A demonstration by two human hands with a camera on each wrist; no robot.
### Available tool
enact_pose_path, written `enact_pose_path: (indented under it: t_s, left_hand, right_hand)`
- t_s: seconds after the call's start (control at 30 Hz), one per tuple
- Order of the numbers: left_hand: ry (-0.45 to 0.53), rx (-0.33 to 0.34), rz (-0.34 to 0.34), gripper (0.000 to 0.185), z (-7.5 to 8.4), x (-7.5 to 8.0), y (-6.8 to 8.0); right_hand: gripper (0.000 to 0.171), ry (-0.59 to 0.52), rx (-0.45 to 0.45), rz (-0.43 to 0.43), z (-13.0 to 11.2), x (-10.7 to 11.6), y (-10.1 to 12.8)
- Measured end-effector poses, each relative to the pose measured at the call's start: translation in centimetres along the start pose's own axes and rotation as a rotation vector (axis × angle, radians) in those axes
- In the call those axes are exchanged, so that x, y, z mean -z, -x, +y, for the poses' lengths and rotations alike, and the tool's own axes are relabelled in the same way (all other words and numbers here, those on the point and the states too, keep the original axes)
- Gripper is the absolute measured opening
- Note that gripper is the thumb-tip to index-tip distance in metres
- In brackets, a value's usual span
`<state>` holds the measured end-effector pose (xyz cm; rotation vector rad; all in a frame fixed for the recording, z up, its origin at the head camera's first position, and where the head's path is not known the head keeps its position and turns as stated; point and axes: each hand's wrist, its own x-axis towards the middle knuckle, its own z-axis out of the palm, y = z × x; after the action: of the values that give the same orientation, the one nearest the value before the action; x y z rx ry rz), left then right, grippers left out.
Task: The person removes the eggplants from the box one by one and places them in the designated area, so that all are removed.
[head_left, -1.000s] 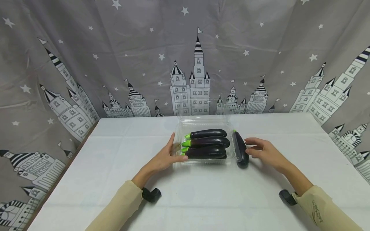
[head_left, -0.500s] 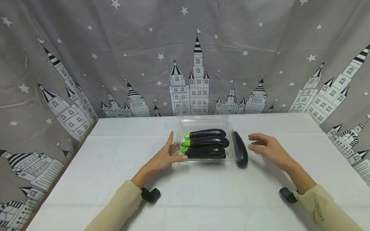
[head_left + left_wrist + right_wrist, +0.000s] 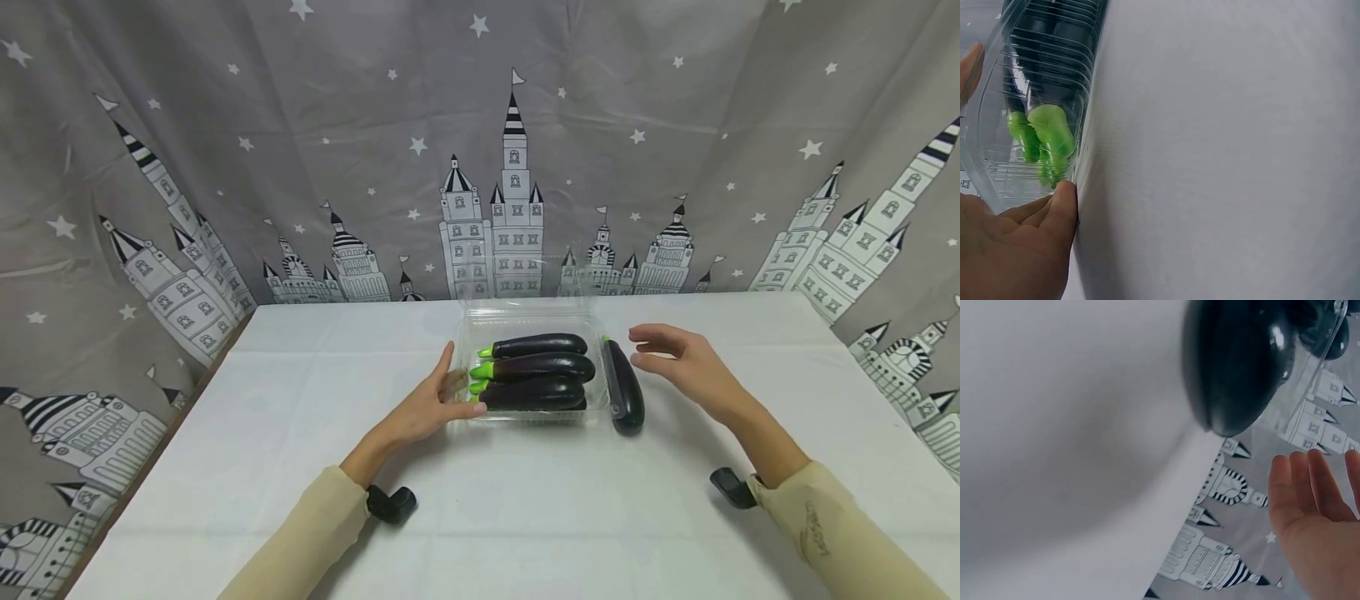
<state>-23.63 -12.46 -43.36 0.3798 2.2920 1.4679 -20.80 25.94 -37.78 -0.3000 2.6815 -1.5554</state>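
Note:
In the head view, a hinged clear plastic container (image 3: 525, 417) stands with its lid raised at the back. Several glossy dark eggplants (image 3: 543, 367) lie inside, green stems pointing left. My left hand (image 3: 420, 410) rests against the container's left end, thumb along the front corner and fingers extended; in the left wrist view its fingertips (image 3: 1063, 194) are low at the end wall, near the green stems (image 3: 1052, 128). A loose eggplant (image 3: 626, 387) lies alongside the container's right wall, stem away from me. My right hand (image 3: 693, 371) hovers right of it, fingers loosely bent and holding nothing.
A white cloth (image 3: 525, 517) covers the table. Behind it hangs a grey curtain (image 3: 337, 108) printed with castles and stars, close to the raised lid. Black wrist cameras (image 3: 392, 506) sit below both sleeves.
My right hand draws back from the loose eggplant, then shifts farther from me and slightly left, near its stem end. The left hand, container and eggplants stay put.

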Motion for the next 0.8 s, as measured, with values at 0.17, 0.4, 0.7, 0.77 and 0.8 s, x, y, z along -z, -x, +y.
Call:
enact_pose_path:
  t_s: [0.17,0.4,0.7,0.77,0.8]
  left_hand:
    - [-0.015,0.002,0.008,0.116,0.0,0.0,0.0]
    - [-0.015,-0.002,0.008,0.117,0.0,-0.1,0.0]
    - [0.021,-0.03,-0.008,0.117,-0.2,-0.1,0.0]
    - [0.025,-0.034,-0.012,0.117,-0.2,-0.1,0.0]
    - [0.027,-0.035,-0.014,0.117,-0.2,-0.1,0.0]
  right_hand:
    - [0.048,-0.049,0.029,-0.027,-1.1,-0.9,-0.7]
    - [0.043,-0.055,0.108,-0.062,-2.0,-2.4,-2.0]
    - [0.043,-0.05,0.168,-0.13,-3.5,-4.3,-3.2]
    - [0.043,-0.044,0.185,-0.144,-3.8,-4.7,-3.5]
    - [0.043,-0.042,0.189,-0.15,-3.9,-5.0,-3.6]
